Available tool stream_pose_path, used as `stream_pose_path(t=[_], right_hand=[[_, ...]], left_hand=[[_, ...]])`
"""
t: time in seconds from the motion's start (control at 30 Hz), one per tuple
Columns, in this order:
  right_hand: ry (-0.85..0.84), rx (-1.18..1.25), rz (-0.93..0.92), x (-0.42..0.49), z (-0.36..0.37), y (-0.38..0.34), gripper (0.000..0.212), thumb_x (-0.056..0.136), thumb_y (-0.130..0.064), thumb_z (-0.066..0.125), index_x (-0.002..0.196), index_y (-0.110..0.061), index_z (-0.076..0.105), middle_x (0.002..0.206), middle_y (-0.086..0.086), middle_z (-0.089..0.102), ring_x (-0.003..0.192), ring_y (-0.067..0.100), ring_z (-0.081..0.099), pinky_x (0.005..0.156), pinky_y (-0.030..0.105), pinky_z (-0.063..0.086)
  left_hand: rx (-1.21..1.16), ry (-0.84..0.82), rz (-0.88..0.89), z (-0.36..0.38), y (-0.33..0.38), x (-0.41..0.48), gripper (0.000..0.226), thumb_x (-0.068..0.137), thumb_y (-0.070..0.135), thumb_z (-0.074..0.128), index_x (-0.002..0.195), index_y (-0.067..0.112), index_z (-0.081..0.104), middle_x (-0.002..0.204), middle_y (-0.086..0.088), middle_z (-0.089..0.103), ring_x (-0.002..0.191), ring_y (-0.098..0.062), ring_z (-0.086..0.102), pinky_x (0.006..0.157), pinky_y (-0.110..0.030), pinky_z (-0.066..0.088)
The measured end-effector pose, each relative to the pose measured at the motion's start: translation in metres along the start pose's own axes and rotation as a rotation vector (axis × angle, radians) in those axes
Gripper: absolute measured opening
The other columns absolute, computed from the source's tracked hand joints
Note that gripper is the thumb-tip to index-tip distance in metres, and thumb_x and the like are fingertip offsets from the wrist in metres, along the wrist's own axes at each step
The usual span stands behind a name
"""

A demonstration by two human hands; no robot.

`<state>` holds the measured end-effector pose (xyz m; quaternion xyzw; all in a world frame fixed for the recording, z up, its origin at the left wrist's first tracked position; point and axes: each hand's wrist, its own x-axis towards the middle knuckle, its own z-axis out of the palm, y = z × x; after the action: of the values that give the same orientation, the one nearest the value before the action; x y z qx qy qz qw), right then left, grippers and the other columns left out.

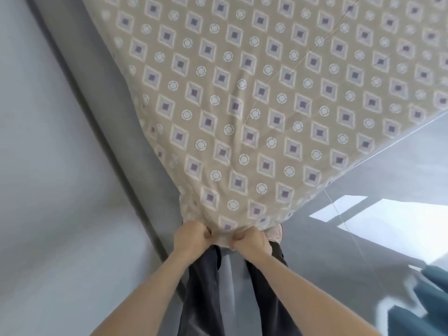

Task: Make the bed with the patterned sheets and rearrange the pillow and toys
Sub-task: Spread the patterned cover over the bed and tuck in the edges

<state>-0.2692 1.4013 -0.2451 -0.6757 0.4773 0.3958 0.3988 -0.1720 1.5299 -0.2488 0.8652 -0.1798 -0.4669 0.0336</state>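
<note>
Sheet [254, 98], patterned: beige cloth printed with rows of pale diamonds with dark centres, small white rings between them. It fills the upper and middle of the head view, spreads wide away from the person and narrows to one corner at their waist.

Both hands are on that corner. Left hand [191, 235] grips the bunched cloth on the corner's left side, fingers curled tight into a fist. Right hand [252, 241] grips just beside it on the corner's right side, fingers likewise curled round the cloth, knuckles up. A small wad of gathered cloth sits between the two hands. Both forearms run in from the bottom of the view.

Creases fan out from the grip. The sheet's right edge runs in a straight diagonal; its left edge droops in soft folds. What lies beneath the sheet cannot be told.

Dark trousers [208, 299] hang below the hands. The tip of a pink shoe [275, 232] shows at the sheet's corner, beside the right hand. Grey floor [388, 170] lies to the right, with a bright patch of light [392, 226] on it. Pale grey wall [48, 166] stands to the left. Teal cloth [426, 299] shows at the lower right.
</note>
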Motion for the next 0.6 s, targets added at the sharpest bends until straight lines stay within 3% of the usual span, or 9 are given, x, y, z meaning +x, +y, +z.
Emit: stream_pose_path(t=[0.1,0.2,0.3,0.37,0.47,0.53,0.6], right_hand=[[0.062,0.001,0.011,0.017,0.002,-0.009,0.02,0.077,-0.033,0.065,0.087,-0.015,0.064,0.086,-0.002,0.062,0.088,0.022,0.063,0.067,0.025,0.045],[0.049,0.116,0.092,0.031,0.005,-0.013,0.047,0.072,-0.037,0.077,0.109,-0.012,0.062,0.104,0.0,0.066,0.102,0.022,0.062,0.074,0.027,0.046],[0.004,0.229,0.017,0.028,0.006,-0.01,0.044,0.075,-0.033,0.075,0.111,-0.011,0.062,0.104,0.001,0.065,0.097,0.02,0.058,0.076,0.028,0.045],[-0.096,0.144,-0.082,0.019,0.0,-0.009,0.033,0.087,-0.028,0.059,0.115,-0.011,0.059,0.106,0.004,0.063,0.091,0.017,0.053,0.075,0.025,0.041],[-0.214,-0.083,-0.142,0.004,-0.023,-0.01,0.027,0.094,-0.024,0.04,0.101,-0.011,0.062,0.09,0.002,0.06,0.08,0.017,0.052,0.064,0.021,0.039],[-0.205,-0.165,-0.17,-0.008,-0.045,-0.015,0.027,0.092,-0.022,0.04,0.072,-0.013,0.055,0.07,-0.002,0.052,0.071,0.016,0.049,0.061,0.024,0.037],[-0.181,-0.179,-0.207,-0.027,-0.072,-0.024,0.028,0.09,-0.021,0.044,0.067,-0.008,0.054,0.067,-0.001,0.05,0.065,0.014,0.046,0.061,0.025,0.037]], left_hand=[[-0.078,0.039,-0.026,0.002,0.01,0.016,0.031,0.076,0.048,0.067,0.07,0.018,0.062,0.065,0.006,0.058,0.07,-0.018,0.06,0.055,-0.023,0.037],[-0.206,0.067,-0.076,0.004,0.014,0.026,0.043,0.071,0.055,0.071,0.092,0.018,0.063,0.086,0.003,0.067,0.084,-0.02,0.063,0.068,-0.027,0.045],[-0.218,0.023,-0.071,0.003,0.012,0.021,0.028,0.08,0.045,0.065,0.083,0.018,0.06,0.079,0.002,0.065,0.084,-0.023,0.063,0.071,-0.032,0.05],[-0.255,-0.069,-0.066,-0.002,0.008,0.013,0.027,0.086,0.04,0.057,0.073,0.018,0.054,0.076,0.001,0.061,0.086,-0.026,0.062,0.072,-0.033,0.049],[-0.294,-0.137,-0.109,-0.017,0.003,0.002,0.023,0.091,0.027,0.046,0.092,0.012,0.064,0.098,-0.002,0.067,0.097,-0.024,0.061,0.087,-0.041,0.051],[-0.382,-0.111,-0.144,-0.034,0.007,-0.004,0.026,0.093,0.021,0.046,0.104,0.011,0.066,0.105,-0.005,0.068,0.1,-0.025,0.063,0.091,-0.041,0.051],[-0.468,-0.073,-0.152,-0.063,0.017,-0.015,0.027,0.094,0.02,0.049,0.115,0.011,0.064,0.114,-0.005,0.066,0.104,-0.023,0.062,0.091,-0.034,0.05]])
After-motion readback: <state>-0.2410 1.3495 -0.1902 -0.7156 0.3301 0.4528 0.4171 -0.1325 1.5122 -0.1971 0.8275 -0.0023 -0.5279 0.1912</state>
